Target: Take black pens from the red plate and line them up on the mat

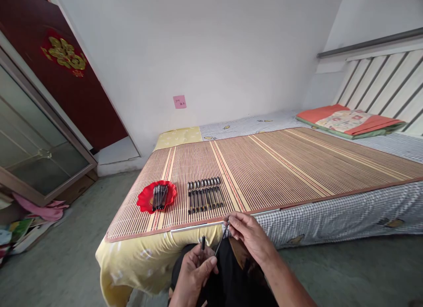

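My left hand (197, 271) is closed around a pen barrel (202, 243) whose dark end sticks up above the fingers. A thin dark pen refill (221, 240) slants between my two hands. The fingertips of my right hand (243, 230) pinch its upper end, and its lower end meets my left thumb. Both hands are over my lap at the bed's edge. Beyond them, several assembled-looking pens (205, 196) lie side by side in a row on the bamboo mat (264, 166). To their left, a red scalloped plate (142, 203) holds several dark pen pieces (159, 196).
The mat covers a bed with a yellow and checked sheet (330, 221). A folded orange quilt (353, 119) lies at the far right by a white slatted headboard (393, 77). A pink note (179, 102) is on the wall. A glass-panelled cabinet (42, 139) stands left.
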`<state>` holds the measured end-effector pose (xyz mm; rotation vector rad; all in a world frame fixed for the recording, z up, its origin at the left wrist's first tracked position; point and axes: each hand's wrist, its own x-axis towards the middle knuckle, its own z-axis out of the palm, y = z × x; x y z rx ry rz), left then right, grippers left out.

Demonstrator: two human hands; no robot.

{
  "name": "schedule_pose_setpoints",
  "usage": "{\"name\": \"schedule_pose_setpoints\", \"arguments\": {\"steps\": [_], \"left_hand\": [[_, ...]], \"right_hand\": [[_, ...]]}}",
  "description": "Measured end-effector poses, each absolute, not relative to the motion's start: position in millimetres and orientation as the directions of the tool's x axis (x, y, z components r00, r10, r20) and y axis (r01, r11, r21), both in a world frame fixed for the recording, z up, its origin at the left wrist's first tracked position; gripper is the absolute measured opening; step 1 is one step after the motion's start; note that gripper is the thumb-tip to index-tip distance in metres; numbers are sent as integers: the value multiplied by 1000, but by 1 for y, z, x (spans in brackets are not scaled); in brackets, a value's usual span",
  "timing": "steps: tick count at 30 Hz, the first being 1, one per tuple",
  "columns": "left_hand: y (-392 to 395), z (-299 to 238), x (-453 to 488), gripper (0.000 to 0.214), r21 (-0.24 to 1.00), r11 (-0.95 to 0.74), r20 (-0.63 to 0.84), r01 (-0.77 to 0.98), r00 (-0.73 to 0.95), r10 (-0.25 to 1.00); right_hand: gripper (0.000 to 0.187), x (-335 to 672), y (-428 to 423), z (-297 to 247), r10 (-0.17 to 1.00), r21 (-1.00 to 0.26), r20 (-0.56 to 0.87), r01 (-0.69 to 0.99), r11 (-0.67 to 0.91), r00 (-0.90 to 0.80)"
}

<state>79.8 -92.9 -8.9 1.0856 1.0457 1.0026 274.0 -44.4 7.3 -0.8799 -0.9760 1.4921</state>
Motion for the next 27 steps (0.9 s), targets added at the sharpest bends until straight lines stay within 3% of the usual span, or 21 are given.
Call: {"name": "schedule_pose_setpoints", "arguments": {"steps": [6, 10, 14, 20, 27], "left_hand": [[-96, -9, 81, 45, 950, 230, -181, -212, 231, 956], [-98, -16, 83, 44, 869, 358, -247, -340, 327, 912], [-100, -19, 85, 46, 844, 398, -244, -360, 403, 882], [-99, -15, 86, 46, 899, 288, -191, -331, 297, 936], [-101, -15, 89, 42, 833, 379, -259, -404, 320, 911]], "right_hand": [[34, 277, -45, 3, 973, -938, 13, -340, -67, -228], [30, 278, -47, 4, 960, -924, 32, -374, -78, -279], [29, 277, -49, 8, 949, -902, 54, -423, -87, -309], [28, 275, -50, 7, 958, -915, 55, -397, -65, -283], [34, 267, -58, 14, 940, -946, 121, -324, 12, -318]]}}
